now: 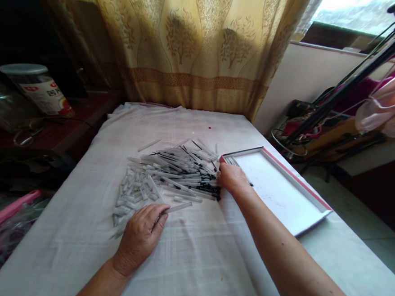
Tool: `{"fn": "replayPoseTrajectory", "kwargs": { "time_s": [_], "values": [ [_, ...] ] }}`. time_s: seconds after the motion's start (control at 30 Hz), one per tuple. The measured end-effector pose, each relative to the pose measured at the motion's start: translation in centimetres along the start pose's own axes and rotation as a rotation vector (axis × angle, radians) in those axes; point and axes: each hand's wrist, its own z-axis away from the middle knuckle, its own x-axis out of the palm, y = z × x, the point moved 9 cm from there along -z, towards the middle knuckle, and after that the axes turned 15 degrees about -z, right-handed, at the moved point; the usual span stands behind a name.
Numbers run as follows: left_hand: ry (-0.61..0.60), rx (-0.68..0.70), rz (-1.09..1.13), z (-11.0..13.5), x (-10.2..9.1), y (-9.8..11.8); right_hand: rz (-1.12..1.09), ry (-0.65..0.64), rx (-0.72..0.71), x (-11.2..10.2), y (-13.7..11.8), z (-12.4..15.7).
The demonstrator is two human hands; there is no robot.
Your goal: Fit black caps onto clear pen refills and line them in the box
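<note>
My left hand (143, 232) is closed, with a translucent plastic pen barrel (181, 207) pinched between thumb and forefinger, pointing right. Just above it lies a heap of short clear pen caps (133, 191). A pile of slim pens with black tips (185, 171) spreads over the middle of the cloth. At its right end, my right hand (232, 176) is curled by the left wall of a shallow white box lid (278, 192) with a red rim. Its fingertips are mostly hidden, so what they grip cannot be made out. A few pens (232, 162) lie in the lid beside this hand.
A white cloth (192, 265) covers the table. A red bit (209, 127) lies near its back edge, before a gold curtain (190, 40). On the left, a lidded plastic jar (44, 91) stands on a dark cabinet. A black pole (348, 85) slants at the right.
</note>
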Motion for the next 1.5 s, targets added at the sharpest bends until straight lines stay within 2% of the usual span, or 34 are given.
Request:
{"fn": "replayPoseTrajectory", "kwargs": {
  "time_s": [0.17,0.37,0.43,0.53,0.63,0.73,0.87,1.27,1.5],
  "values": [
    [-0.008,-0.019,0.01,0.0,0.1,-0.2,-0.047,0.064,0.006,-0.8,1.0,1.8],
    [0.012,-0.053,0.014,0.0,0.1,-0.8,-0.301,0.354,-0.043,-2.7,3.6,6.3],
    [0.021,-0.063,0.014,0.1,0.2,-1.1,-0.518,0.418,-0.125,-2.8,3.7,7.8],
    [0.03,-0.087,0.004,0.1,0.1,-1.4,-1.01,0.437,-0.218,-2.0,3.7,9.4],
    [0.016,-0.118,0.001,0.1,0.1,-1.8,-1.416,0.397,-0.155,-0.4,4.0,9.7],
    [-0.012,-0.145,0.002,0.2,0.3,-2.1,-1.614,0.332,-0.091,0.9,4.1,9.5],
    [-0.008,-0.143,0.012,0.2,0.3,-2.1,-1.675,0.248,-0.055,1.6,4.0,9.4],
    [-0.047,-0.15,0.029,0.2,0.6,-2.1,-1.64,0.237,-0.06,1.5,4.3,9.5],
    [-0.045,-0.119,0.016,0.0,0.4,-1.7,-1.636,0.18,-0.058,1.8,3.5,9.6]
  ]
}}
